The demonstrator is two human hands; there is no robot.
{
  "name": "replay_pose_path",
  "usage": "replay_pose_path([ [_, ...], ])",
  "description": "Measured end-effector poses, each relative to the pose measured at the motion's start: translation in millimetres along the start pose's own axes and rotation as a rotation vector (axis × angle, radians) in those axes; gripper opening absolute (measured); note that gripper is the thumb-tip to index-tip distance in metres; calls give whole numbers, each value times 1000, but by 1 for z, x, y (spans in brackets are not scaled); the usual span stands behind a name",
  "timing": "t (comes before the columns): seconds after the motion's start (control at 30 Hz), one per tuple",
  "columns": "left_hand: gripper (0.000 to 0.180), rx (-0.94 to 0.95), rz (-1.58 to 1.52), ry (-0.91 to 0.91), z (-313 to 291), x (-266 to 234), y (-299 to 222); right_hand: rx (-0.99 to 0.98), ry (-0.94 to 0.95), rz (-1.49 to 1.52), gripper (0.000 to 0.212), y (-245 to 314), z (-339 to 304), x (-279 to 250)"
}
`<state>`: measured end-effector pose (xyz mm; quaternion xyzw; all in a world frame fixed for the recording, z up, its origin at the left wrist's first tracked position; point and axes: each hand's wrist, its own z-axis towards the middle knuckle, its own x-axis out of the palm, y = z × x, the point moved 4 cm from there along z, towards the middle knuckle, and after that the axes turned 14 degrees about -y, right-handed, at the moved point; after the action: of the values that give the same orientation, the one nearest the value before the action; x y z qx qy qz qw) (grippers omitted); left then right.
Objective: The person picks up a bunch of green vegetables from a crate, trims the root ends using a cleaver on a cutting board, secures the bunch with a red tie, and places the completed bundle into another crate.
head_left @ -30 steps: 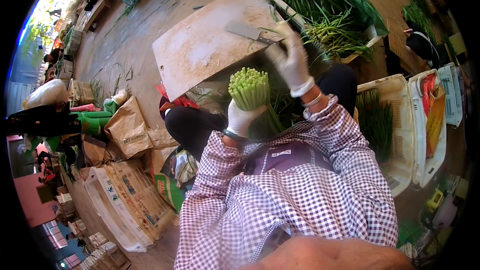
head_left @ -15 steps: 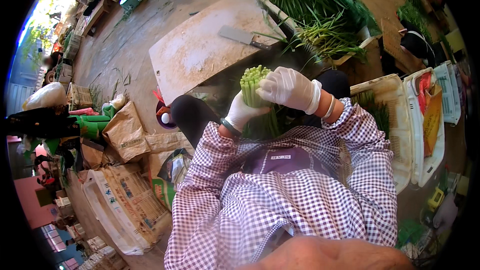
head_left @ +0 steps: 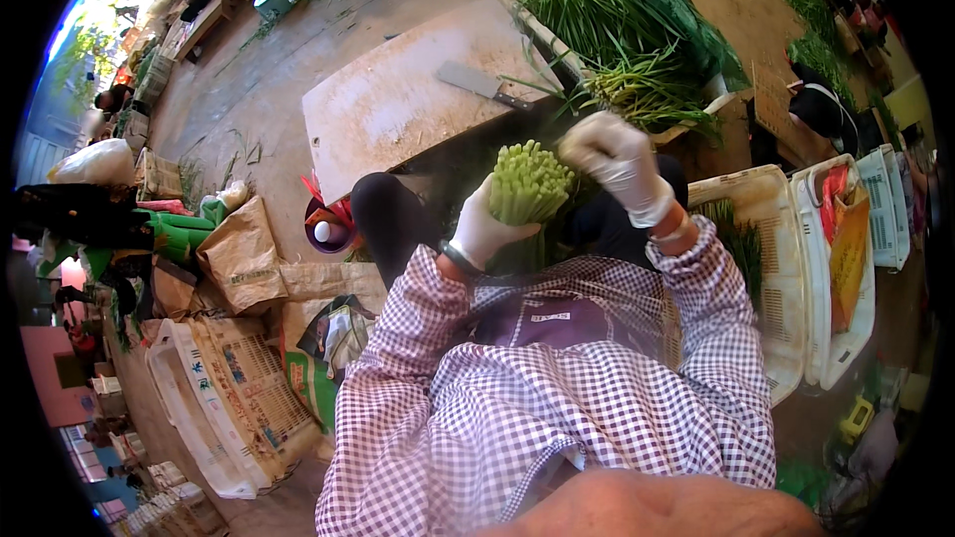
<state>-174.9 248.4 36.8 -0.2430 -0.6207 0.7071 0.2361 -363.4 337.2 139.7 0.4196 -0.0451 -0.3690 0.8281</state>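
Note:
A thick bunch of green stalks [head_left: 530, 182] stands over my lap, its pale cut ends turned up and its lower part in shadow. Around its side wraps my left hand [head_left: 487, 224], white-gloved and closed on it. My right hand [head_left: 615, 161], gloved too, is raised just right of the cut ends, apart from them. Its fingers are curled in and partly smeared by motion; what they may pinch is hidden. Beyond the bunch, a cleaver [head_left: 481, 83] with a dark handle lies on a pale, dirt-spotted board [head_left: 398, 99].
A crate [head_left: 537, 28] heaped with long green leaves [head_left: 597, 20] stands far right of the board. More white crates [head_left: 781, 268] are at my right, others [head_left: 224, 408] at lower left. A purple bucket [head_left: 333, 231] sits by my left knee. People work in the background.
My right hand has come off the stalk tops and moved right and slightly up. The bunch now shows more of its cut ends, still in my left hand.

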Motion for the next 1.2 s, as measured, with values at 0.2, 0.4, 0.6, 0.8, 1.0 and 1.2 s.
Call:
replay_pose_path([
  [0.2, 55, 933, 567, -244, -13, 24, -141, 1149, 322, 578, 61, -56, -61, -21],
  [0.4, 55, 1059, 1019, -282, -32, 41, -85, 1250, 306, 1108, 51, -17, -40, 29],
  [0.6, 95, 371, 489, -510, -23, -9, 4, 1372, 303, 877, 43, -87, -66, 38],
  [0.8, 56, -394, -963, -68, 27, 14, 47, 1150, 230, 634, 59, -107, -79, 70],
  [1.0, 43, -488, -893, -174, 68, 7, 77, 1054, -46, 362, 64, -132, -92, 95],
  [1.2, 44, -571, -957, -116, 66, -4, 83, 1159, -169, 552, 42, -148, -86, 98],
])
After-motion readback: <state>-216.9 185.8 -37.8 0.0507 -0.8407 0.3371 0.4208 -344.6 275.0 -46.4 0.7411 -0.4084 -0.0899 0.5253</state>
